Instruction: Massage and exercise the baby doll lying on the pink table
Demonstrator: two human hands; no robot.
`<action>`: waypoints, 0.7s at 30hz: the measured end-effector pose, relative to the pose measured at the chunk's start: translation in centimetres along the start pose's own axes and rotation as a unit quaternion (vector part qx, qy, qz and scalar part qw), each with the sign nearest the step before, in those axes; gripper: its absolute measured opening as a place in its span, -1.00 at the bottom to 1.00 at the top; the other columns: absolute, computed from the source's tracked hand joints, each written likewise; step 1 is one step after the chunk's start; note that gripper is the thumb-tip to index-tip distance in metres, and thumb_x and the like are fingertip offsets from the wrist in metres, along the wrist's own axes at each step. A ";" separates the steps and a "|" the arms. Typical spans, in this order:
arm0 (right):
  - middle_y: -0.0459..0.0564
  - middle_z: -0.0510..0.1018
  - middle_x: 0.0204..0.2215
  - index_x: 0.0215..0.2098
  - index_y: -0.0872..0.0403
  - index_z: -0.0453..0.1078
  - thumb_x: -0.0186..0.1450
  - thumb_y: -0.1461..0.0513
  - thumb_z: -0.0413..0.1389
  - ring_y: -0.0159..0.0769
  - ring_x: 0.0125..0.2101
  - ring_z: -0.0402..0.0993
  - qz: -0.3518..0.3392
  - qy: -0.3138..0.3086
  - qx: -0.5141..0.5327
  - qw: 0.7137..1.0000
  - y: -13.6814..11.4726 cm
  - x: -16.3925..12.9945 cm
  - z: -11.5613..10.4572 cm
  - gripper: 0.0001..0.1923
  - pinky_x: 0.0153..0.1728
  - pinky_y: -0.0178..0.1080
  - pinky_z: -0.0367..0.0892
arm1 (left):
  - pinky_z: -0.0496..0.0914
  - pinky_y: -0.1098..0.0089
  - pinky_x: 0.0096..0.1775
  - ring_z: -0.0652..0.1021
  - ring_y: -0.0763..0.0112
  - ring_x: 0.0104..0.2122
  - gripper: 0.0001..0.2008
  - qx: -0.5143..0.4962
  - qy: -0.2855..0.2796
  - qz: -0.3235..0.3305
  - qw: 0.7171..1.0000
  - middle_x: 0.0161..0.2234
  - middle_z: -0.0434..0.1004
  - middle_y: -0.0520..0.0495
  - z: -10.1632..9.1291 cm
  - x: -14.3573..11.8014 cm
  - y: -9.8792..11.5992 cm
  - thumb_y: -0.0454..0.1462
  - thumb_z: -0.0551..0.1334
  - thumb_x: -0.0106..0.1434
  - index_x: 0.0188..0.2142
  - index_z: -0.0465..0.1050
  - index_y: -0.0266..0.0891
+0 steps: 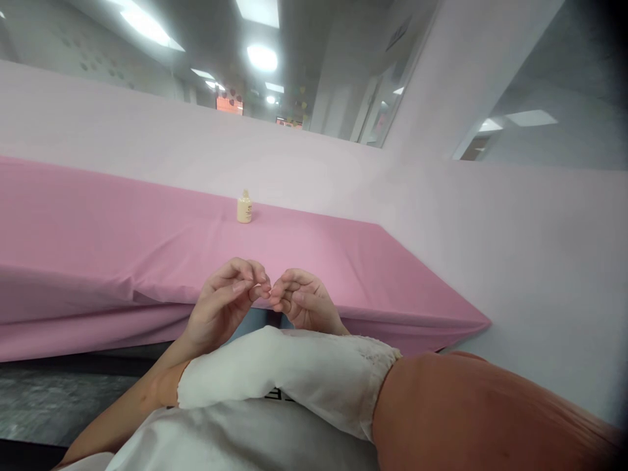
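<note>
My left hand (222, 302) and my right hand (310, 302) are raised in front of me, near the front edge of a table covered with pink cloth (314, 242). Both have loosely curved fingers, with the fingertips of one close to or touching those of the other. I see no object in either hand. Beyond them, a small cream-coloured bottle (244, 210) stands upright on the cloth, apart from both hands. White fabric (294, 363) with a lacy edge lies below my wrists and hides part of my right arm.
A pale wall (490, 248) rises behind the table and to its right. Mirror-like panels (196, 65) on the wall show ceiling lights and a door. Folds of pink cloth hang over the table's front edge. At the lower right is a large orange-brown shape (451, 405).
</note>
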State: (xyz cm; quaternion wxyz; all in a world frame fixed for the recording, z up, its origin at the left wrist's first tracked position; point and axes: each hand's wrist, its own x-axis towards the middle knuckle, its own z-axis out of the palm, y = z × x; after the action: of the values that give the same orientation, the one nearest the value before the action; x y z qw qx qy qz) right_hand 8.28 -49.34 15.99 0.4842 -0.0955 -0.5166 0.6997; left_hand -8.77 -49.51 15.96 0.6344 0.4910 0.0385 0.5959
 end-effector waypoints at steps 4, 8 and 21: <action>-0.07 0.53 -0.43 -0.30 0.08 0.41 0.12 0.09 0.32 -0.41 -0.44 0.47 -0.020 -0.018 -0.003 1.000 0.4 0.3 -0.3 -0.70 -0.37 -0.31 0.43 | 0.43 0.40 -0.27 0.49 0.44 -0.35 -0.95 0.020 -0.014 0.012 1.000 -0.29 0.44 -0.03 0.0 -0.1 -0.2 -0.28 0.27 0.24 -0.33 0.44 -0.20; -0.13 0.39 -0.57 -0.50 0.07 0.28 0.14 0.03 0.28 -0.45 -0.57 0.33 -0.063 -0.056 -0.005 0.996 0.7 0.7 -0.4 -0.65 -0.53 -0.36 0.31 | 0.40 0.41 -0.27 0.47 0.47 -0.38 -0.96 0.028 -0.035 0.017 0.999 -0.30 0.42 -0.03 -0.1 -0.3 -0.3 -0.29 0.27 0.25 -0.33 0.45 -0.21; -0.17 0.31 -0.62 -0.53 0.05 0.21 0.17 0.10 0.24 -0.42 -0.61 0.27 -0.029 -0.095 0.012 0.995 0.2 0.4 0.0 -0.68 -0.55 -0.31 0.24 | 0.35 0.40 -0.31 0.45 0.44 -0.38 -0.95 0.058 -0.085 0.029 0.994 -0.35 0.42 -0.06 0.2 -0.4 -0.2 -0.30 0.27 0.26 -0.33 0.47 -0.23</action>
State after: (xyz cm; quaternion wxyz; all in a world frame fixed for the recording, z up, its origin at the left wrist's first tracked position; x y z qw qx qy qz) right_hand 8.00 -49.02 15.99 0.4542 -0.0075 -0.5543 0.6975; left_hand -8.58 -49.88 15.75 0.5882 0.5767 0.0040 0.5670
